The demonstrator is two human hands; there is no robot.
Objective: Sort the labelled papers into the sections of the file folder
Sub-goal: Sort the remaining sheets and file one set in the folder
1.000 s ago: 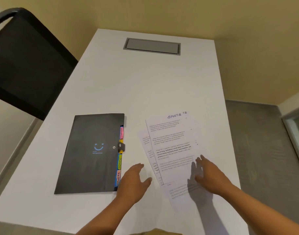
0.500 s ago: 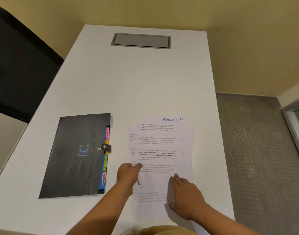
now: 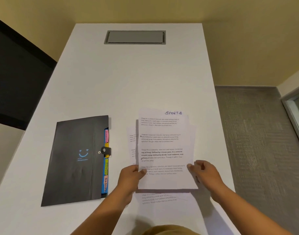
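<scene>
A printed sheet headed SPORTS (image 3: 163, 145) is lifted slightly above a loose stack of papers (image 3: 133, 143) on the white table (image 3: 128, 78). My left hand (image 3: 131, 178) pinches its lower left edge, thumb on top. At the sheet's lower right edge, my right hand (image 3: 204, 173) holds it with curled fingers. To the left lies the closed black file folder (image 3: 75, 160) with a blue smile mark, a snap strap and coloured labelled tabs (image 3: 106, 160) along its right side.
A grey flap (image 3: 134, 37) is set into the table's far end. A black chair back (image 3: 18, 78) stands at the left. Grey carpet (image 3: 260, 141) lies beyond the table's right edge, close to the papers.
Both hands went from resting flat on the stack to gripping the SPORTS sheet at its two lower edges. The sheet has come up off the papers and squared to me.
</scene>
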